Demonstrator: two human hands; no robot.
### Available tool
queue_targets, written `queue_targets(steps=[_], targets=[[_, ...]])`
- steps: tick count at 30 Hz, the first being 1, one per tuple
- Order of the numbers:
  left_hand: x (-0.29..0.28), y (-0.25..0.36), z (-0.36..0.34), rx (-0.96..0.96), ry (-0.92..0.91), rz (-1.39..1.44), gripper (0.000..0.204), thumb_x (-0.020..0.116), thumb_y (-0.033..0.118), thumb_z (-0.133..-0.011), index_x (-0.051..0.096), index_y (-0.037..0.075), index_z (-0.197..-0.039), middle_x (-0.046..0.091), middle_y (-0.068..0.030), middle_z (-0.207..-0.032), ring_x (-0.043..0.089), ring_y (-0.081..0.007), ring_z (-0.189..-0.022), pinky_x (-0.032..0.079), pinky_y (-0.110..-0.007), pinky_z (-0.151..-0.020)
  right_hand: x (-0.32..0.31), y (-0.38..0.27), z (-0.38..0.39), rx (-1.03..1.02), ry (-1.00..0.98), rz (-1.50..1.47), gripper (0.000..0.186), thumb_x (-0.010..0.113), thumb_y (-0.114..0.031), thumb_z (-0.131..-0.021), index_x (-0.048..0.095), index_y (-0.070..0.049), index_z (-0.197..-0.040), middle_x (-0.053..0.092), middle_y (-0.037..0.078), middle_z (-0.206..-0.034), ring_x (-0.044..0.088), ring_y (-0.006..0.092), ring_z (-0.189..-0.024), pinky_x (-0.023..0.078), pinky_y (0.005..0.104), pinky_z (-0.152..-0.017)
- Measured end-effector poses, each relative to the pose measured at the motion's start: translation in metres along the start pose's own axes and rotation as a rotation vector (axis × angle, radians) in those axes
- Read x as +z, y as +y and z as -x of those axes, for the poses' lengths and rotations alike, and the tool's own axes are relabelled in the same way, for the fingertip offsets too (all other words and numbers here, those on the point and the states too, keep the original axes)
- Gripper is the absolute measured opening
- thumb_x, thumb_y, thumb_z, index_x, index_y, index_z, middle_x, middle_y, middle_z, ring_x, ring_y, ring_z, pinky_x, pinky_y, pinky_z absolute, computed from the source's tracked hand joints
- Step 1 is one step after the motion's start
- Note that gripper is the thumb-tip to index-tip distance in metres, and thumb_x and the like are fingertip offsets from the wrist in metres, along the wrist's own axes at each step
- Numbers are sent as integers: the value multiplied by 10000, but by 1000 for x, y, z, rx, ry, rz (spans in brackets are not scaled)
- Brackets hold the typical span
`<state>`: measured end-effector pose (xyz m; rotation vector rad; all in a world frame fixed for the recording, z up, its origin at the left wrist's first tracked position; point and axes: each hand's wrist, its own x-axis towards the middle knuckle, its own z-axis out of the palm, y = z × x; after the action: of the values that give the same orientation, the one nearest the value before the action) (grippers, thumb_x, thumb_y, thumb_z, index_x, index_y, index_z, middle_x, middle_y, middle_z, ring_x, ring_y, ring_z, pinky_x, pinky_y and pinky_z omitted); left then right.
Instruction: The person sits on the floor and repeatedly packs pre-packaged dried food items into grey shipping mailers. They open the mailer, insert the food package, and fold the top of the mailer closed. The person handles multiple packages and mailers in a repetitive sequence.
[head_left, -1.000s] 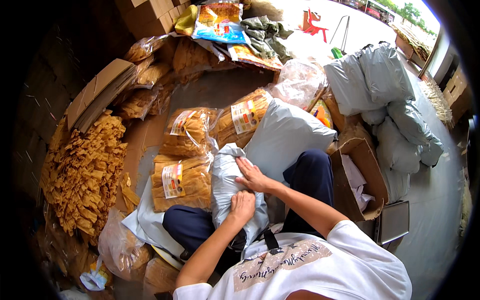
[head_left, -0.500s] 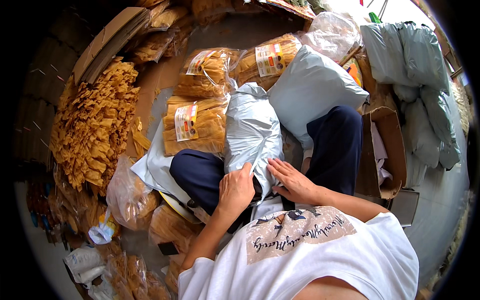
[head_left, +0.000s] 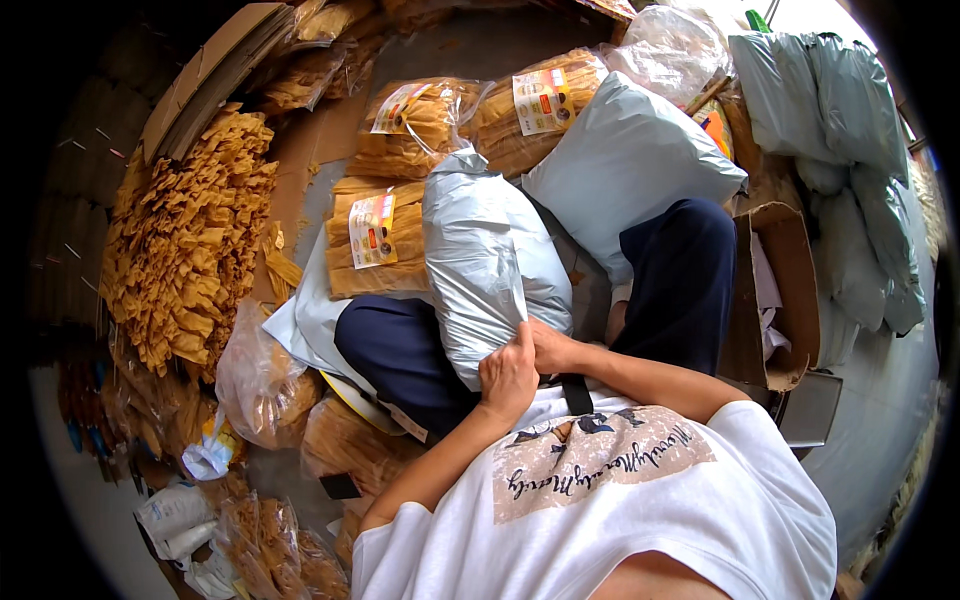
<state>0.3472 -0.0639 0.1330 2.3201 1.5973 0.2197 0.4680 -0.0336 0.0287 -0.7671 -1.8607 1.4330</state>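
Both hands, left (head_left: 508,378) and right (head_left: 553,348), pinch shut the near end of the grey mailer bag (head_left: 490,262) on the lap; its slick film could slip free and reopen.

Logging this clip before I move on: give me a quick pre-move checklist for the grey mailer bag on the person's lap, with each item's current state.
1. Both hands on the bag: ok. The left hand and right hand grip the near end of the grey mailer bag.
2. Bag supported: ok, it rests across the lap between the dark trouser legs.
3. Near end sealed: cannot tell, the hands cover it.
4. Far end closed: cannot tell; it looks bunched.
5. Space to set it down: not ok, clear packs of dried strips and another grey bag crowd around.
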Motion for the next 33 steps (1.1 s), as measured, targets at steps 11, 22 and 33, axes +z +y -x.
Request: queue_targets(steps=[11,22,33], targets=[[47,-10,4,249,66,-515,80,568,56,-752,507,71,-801,576,-61,-616,642,-179,-562,510,-268,-450,-85,-59,-38,173,533,362,349,629,38,-789,583,21,-1135,633,117,-836,668,219,-746,520,301,-660],[17,-7,-1,255,-44,-233,44,540,39,-817,512,21,-846,607,-93,-667,657,-240,-584,530,-328,-483,-123,-101,67,497,550,-119,154,568,-69,-930,691,15,-888,684,45,-823,621,75,-613,461,193,-476],[15,-5,-4,343,-294,-151,211,579,191,-887,569,40,-740,622,-154,-698,640,-312,-636,495,-415,-546,-224,-144,170,-126,1389,-553,199,474,-198,-994,581,-30,-986,575,28,-787,562,105,-676,524,262,-658]])
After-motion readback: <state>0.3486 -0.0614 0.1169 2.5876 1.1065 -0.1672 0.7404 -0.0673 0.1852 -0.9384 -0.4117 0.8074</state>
